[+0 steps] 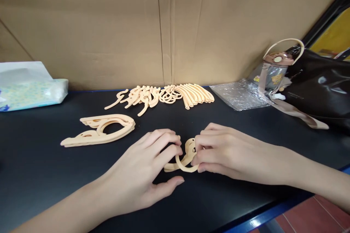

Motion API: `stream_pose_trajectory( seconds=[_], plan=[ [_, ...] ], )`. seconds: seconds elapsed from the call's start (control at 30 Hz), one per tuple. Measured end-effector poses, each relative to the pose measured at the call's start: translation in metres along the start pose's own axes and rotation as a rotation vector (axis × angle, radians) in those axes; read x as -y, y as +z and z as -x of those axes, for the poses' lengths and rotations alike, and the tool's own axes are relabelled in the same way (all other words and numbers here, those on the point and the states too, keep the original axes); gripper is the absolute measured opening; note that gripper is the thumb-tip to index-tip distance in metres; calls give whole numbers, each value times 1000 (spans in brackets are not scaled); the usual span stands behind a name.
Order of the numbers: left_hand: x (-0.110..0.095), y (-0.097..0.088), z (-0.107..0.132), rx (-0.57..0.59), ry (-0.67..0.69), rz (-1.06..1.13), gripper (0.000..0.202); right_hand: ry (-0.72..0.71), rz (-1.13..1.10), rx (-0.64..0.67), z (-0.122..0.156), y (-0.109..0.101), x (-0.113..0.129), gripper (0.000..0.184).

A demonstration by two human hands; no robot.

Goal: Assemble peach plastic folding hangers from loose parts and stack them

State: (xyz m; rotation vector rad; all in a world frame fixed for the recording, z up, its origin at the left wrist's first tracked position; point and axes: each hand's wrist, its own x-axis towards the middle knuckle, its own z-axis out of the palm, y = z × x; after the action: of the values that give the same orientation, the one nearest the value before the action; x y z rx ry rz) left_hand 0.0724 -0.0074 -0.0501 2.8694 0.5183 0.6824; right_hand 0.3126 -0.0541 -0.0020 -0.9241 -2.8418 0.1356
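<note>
My right hand is closed, its fingertips pinching a cream plastic ring part whose lower curve shows. Under and beside it lies a cream hanger arm piece with a rounded, holed end, partly hidden by my fingers. My left hand curves over from the left. Its fingertips rest against these parts, while the thumb is stretched away with nothing in its grasp. Farther left on the black table lies a folded cream plastic hanger.
Along the back are cream hook pieces, ring pieces and a row of hanger arms. A tissue pack stands at left. Rightward are a clear plastic bag, a strapped bottle and a black bag. Cardboard stands behind.
</note>
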Motion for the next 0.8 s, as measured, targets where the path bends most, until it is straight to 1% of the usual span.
stream_pose_trajectory(
  seconds=[0.1, 0.13, 0.17, 0.23, 0.27, 0.3, 0.33, 0.37, 0.43, 0.5, 0.6, 0.7, 0.8],
  plan=[
    [5, 2, -1, 70, -20, 43, 16, 69, -185, 74, -4, -3, -13, 10],
    [5, 2, -2, 79, -29, 50, 16, 103, -217, 73, -7, -5, -20, 11],
    [6, 2, -2, 84, -34, 55, 16, 155, -216, 35, -11, -8, -29, 13],
    [6, 1, -2, 90, -38, 67, 16, 258, -110, -104, -23, -14, -48, 20],
    [5, 0, -2, 92, -38, 73, 16, 325, -33, -155, -30, -16, -59, 20],
    [5, 0, -2, 94, -36, 77, 15, 410, 51, -176, -37, -17, -70, 19],
    [4, -1, -2, 94, -35, 77, 14, 502, 123, -162, -45, -18, -82, 19],
    [4, -1, -2, 93, -36, 74, 13, 581, 183, -119, -53, -18, -92, 20],
    [4, -2, -2, 88, -41, 61, 12, 643, 208, -73, -67, -16, -111, 25],
    [4, -2, -3, 85, -36, 45, 12, 693, 224, -41, -78, -13, -124, 30],
    [5, -3, -4, 78, -8, 32, 11, 774, 239, 0, -90, -11, -131, 36],
    [5, -3, -4, 66, 11, 24, 11, 852, 246, 42, -99, -12, -128, 37],
    [4, -4, -4, 67, 31, 21, 11, 922, 239, 86, -109, -14, -124, 33]
  ],
)
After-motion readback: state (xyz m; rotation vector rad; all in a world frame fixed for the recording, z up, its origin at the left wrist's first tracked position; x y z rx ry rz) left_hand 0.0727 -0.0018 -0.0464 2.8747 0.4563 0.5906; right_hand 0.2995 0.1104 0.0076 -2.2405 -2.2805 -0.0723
